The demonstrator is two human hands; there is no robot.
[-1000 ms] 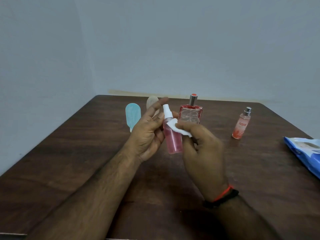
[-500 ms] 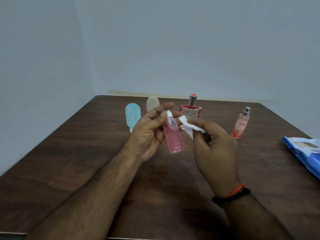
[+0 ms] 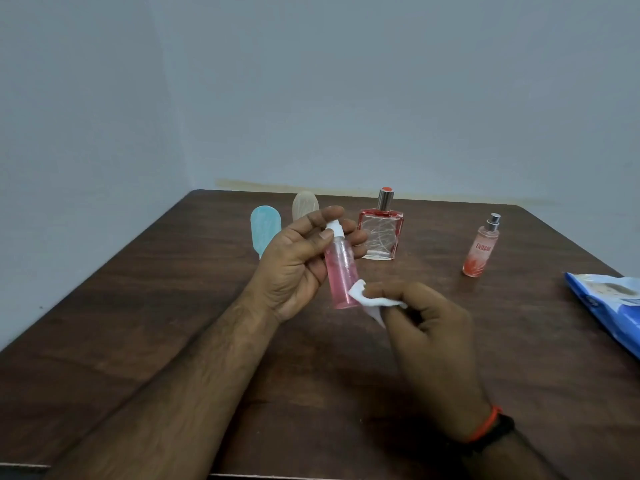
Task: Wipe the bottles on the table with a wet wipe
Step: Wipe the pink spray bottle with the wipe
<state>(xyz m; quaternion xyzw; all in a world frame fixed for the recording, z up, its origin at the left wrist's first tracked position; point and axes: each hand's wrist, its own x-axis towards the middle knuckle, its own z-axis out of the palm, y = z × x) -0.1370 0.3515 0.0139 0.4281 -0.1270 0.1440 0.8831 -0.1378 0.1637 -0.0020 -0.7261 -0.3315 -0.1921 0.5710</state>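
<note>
My left hand holds a slim pink spray bottle by its white top, upright above the brown table. My right hand pinches a folded white wet wipe against the bottle's lower right side. A square red-tinted perfume bottle stands behind my hands. A small orange spray bottle stands to the right. A flat blue bottle and a flat beige bottle stand at the back left, partly hidden by my left hand.
A blue wet-wipe pack lies at the table's right edge. Grey walls close in behind the table and on the left.
My right hand has slid the wipe from the bottle's neck down to its lower end. My left hand has kept the bottle nearly still.
</note>
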